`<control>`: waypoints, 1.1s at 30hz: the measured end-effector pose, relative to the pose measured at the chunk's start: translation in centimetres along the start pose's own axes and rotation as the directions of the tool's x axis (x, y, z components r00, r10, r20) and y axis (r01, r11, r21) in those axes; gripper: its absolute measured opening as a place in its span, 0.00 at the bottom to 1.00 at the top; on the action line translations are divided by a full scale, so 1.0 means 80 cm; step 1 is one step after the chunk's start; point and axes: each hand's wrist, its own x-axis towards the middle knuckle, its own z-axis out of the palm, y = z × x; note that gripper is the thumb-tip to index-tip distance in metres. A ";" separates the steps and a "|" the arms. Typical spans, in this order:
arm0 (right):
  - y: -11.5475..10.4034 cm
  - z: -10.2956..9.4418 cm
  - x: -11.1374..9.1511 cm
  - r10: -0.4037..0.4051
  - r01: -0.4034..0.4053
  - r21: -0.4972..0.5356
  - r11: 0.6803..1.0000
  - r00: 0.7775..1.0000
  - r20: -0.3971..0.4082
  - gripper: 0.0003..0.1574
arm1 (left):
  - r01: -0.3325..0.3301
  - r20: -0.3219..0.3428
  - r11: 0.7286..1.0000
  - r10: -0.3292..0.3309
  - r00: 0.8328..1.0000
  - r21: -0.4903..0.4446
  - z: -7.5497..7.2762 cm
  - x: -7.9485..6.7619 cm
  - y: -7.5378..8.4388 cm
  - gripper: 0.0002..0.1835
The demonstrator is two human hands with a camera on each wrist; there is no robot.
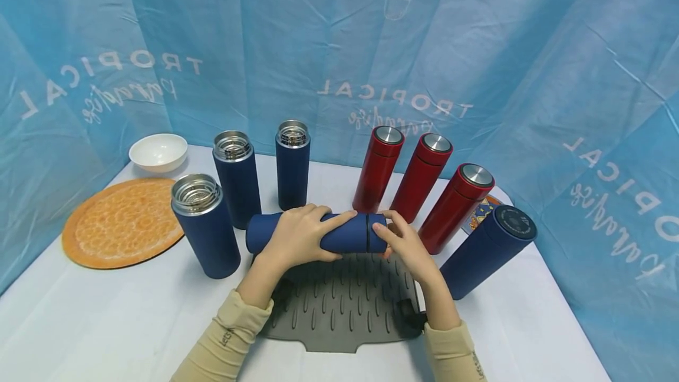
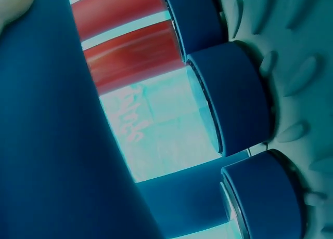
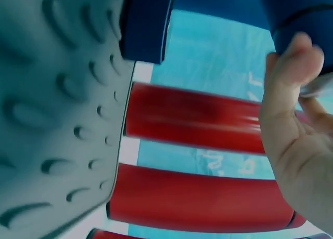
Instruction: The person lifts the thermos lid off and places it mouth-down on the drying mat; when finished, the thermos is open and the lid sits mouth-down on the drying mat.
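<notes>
A blue thermos (image 1: 350, 241) lies sideways between both hands, over the back of a dark grey ridged board (image 1: 334, 305). My left hand (image 1: 299, 237) grips its body from above. At the other end my right hand (image 1: 411, 249) holds the lid (image 1: 378, 244), thumb on the near side; a dark seam ring shows between lid and body. Below, three loose blue lids stand along the board's edge, the middle lid (image 2: 234, 101) plainest in the left wrist view; the held thermos hides them from the head camera. The nearest open blue thermos (image 1: 208, 231) stands left of my left hand.
Two more lidless blue thermoses stand behind, a left one (image 1: 239, 187) and a right one (image 1: 293, 175). Three red thermoses (image 1: 421, 178) and a capped blue thermos (image 1: 485, 255) are at right. An orange round placemat (image 1: 124, 226) and white bowl (image 1: 159, 164) are at left.
</notes>
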 end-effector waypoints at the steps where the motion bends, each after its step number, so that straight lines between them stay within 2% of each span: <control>1: 0.000 0.000 0.000 -0.002 0.002 0.035 0.999 1.000 0.003 0.26 | -0.003 -0.004 1.000 0.003 1.000 0.003 0.000 0.000 0.000 0.43; 4: 0.002 -0.001 0.001 -0.060 0.058 0.108 0.992 0.998 0.009 0.26 | -0.016 -0.037 1.000 0.017 0.999 0.022 -0.001 0.000 0.000 0.44; 8: 0.009 0.000 0.003 -0.158 0.156 0.129 0.979 0.988 -0.001 0.27 | -0.032 -0.086 0.998 0.036 0.996 0.049 -0.004 0.000 -0.001 0.44; 15: 0.022 0.003 0.004 -0.323 0.322 0.140 0.936 0.946 -0.017 0.29 | -0.041 -0.092 0.997 0.047 0.995 0.061 -0.009 -0.002 -0.001 0.44; 22: 0.027 -0.001 0.003 -0.337 0.336 0.072 0.939 0.941 0.006 0.32 | -0.035 -0.071 0.998 0.038 0.997 0.055 -0.009 -0.002 0.000 0.44; 29: -0.014 -0.004 -0.013 -0.319 0.319 0.004 0.948 0.947 0.035 0.39 | -0.019 -0.045 1.000 0.018 0.999 -0.013 -0.006 -0.001 -0.003 0.43; 33: -0.005 -0.009 -0.009 -0.326 0.326 0.006 0.945 0.944 0.058 0.46 | -0.016 -0.044 1.000 0.015 0.999 -0.020 -0.004 -0.002 -0.004 0.44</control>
